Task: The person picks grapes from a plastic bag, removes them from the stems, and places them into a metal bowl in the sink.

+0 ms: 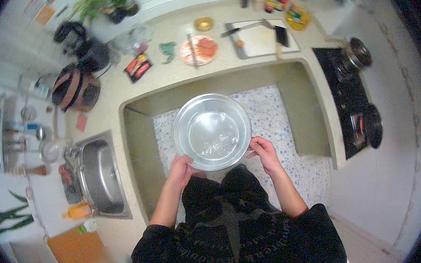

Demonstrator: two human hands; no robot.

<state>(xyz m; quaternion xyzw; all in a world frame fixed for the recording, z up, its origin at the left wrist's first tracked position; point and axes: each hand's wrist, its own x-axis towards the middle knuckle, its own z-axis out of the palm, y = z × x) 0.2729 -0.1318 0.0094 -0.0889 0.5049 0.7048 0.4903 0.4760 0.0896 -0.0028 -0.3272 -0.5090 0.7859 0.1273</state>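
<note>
A round, shiny metal basin (212, 131) is held level in front of my body, above the tiled floor (264, 108). My left hand (181, 169) grips its near left rim, the thumb lying over the edge. On the near right side, my right hand (264, 155) pinches the rim between thumb and fingers. Bright reflections cover the basin's bottom, and I cannot tell whether water lies in it. The undersides of both hands' grips are hidden.
A U-shaped counter (161, 81) surrounds me. At left are a steel sink (103, 174) and a rice cooker (75, 89). Ahead stand a plate of sliced meat (207, 49), a golden bowl (204, 24) and a cutting board (259, 44) with utensils. A black cooktop (336, 86) holds pans at right.
</note>
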